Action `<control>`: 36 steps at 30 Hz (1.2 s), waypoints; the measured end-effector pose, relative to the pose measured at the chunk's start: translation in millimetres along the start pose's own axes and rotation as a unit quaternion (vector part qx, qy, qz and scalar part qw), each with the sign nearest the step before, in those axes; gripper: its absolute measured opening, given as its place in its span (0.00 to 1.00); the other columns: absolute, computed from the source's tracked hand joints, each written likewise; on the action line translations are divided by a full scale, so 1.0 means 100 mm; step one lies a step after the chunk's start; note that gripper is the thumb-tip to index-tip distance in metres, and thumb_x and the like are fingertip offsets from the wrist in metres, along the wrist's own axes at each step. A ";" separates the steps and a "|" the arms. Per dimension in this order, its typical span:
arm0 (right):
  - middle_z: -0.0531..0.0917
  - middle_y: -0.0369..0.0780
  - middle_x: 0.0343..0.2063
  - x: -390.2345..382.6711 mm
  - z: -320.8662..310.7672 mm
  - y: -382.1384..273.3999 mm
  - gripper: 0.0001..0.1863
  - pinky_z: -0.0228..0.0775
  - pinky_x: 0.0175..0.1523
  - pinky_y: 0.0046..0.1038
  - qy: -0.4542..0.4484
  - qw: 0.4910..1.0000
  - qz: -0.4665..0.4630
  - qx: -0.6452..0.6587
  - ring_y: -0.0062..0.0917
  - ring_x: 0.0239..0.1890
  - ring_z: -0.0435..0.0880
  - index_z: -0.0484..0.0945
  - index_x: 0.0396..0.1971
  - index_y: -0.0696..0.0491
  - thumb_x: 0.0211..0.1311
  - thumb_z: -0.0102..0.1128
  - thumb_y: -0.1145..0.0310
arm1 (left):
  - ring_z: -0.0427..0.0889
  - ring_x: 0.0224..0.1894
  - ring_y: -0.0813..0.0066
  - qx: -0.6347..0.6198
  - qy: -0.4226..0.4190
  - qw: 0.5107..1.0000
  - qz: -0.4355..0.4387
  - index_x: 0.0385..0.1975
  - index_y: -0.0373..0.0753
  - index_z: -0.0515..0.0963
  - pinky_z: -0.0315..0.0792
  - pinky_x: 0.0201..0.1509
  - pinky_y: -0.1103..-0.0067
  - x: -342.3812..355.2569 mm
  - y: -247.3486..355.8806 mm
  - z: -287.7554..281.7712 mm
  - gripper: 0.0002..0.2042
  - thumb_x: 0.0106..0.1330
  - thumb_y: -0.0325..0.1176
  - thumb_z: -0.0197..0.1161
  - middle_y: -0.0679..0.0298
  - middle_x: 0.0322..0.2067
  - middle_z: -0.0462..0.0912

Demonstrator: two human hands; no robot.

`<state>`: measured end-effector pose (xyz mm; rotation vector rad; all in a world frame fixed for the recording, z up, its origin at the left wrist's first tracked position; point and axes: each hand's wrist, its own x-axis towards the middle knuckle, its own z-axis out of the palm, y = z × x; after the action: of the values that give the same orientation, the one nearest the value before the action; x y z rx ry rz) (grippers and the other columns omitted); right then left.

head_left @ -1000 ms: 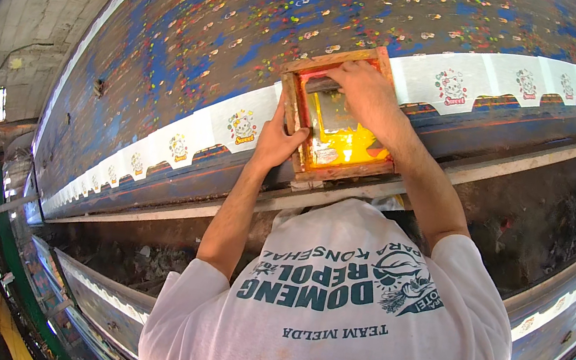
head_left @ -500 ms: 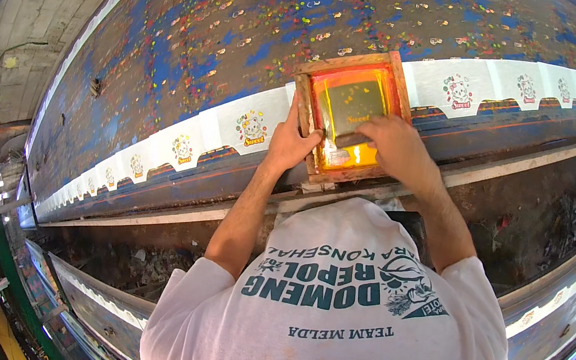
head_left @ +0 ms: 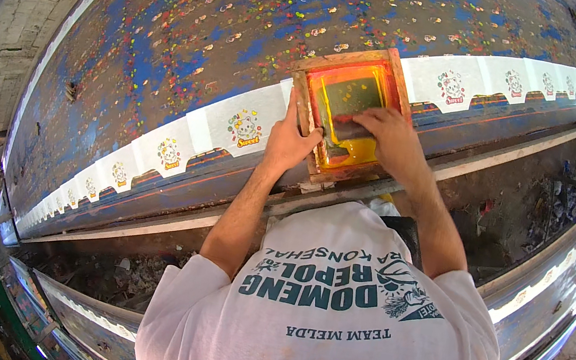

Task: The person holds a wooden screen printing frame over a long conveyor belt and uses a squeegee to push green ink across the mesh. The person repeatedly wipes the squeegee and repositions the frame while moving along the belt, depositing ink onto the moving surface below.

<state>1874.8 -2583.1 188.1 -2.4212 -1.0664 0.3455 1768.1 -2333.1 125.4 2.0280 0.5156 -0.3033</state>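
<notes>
On the near edge of the desk [head_left: 195,54] lies the wooden frame [head_left: 342,64], probably stiff and light. The left hand [head_left: 293,143] is clamped on its left side, likely the cleaner hold. The right hand [head_left: 392,140] pinches a dark squeegee [head_left: 347,130]; yellow ink [head_left: 359,149] looks slippery.

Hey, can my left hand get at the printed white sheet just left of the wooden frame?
Probably yes: the left hand is right beside that sheet, and nothing visible stands between them. It is at the edge of the wooden frame, though, so it would likely have to leave that.
</notes>
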 end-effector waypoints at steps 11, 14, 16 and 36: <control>0.87 0.40 0.60 -0.32 -0.01 0.02 0.30 0.76 0.72 0.44 0.031 0.998 -0.044 -0.019 0.42 0.65 0.82 0.87 0.63 0.50 0.59 0.64 0.83 | 0.97 0.42 0.46 0.030 0.039 0.999 0.017 0.91 0.37 0.38 0.89 0.51 0.61 -0.05 0.19 -0.01 0.58 0.69 0.41 0.73 0.44 0.44 0.96; 0.86 0.39 0.60 -0.42 -0.16 0.24 0.29 0.75 0.73 0.45 0.042 0.997 -0.047 -0.044 0.41 0.66 0.81 0.87 0.63 0.49 0.60 0.64 0.82 | 0.97 0.45 0.47 0.012 0.047 0.998 0.025 0.91 0.36 0.38 0.89 0.52 0.62 0.05 0.34 0.22 0.58 0.68 0.41 0.73 0.43 0.47 0.95; 0.86 0.38 0.58 -0.50 -0.32 0.48 0.26 0.76 0.72 0.44 0.063 0.995 -0.054 -0.063 0.40 0.65 0.82 0.87 0.62 0.48 0.62 0.64 0.78 | 0.97 0.47 0.48 -0.003 0.053 0.998 0.045 0.90 0.36 0.39 0.89 0.53 0.62 0.17 0.53 0.45 0.58 0.68 0.41 0.73 0.42 0.49 0.95; 0.87 0.39 0.54 -0.86 -1.26 2.09 0.21 0.81 0.68 0.40 0.086 0.987 -0.112 -0.080 0.37 0.58 0.86 0.88 0.58 0.50 0.65 0.65 0.72 | 0.97 0.37 0.56 -0.021 0.049 0.998 0.038 0.91 0.38 0.41 0.91 0.44 0.67 0.82 1.62 1.76 0.57 0.67 0.39 0.72 0.44 0.47 0.96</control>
<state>1999.4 -2810.1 192.4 -2.3833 -1.3145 -0.0246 1917.9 -2536.7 130.0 2.0236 0.5000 -0.1461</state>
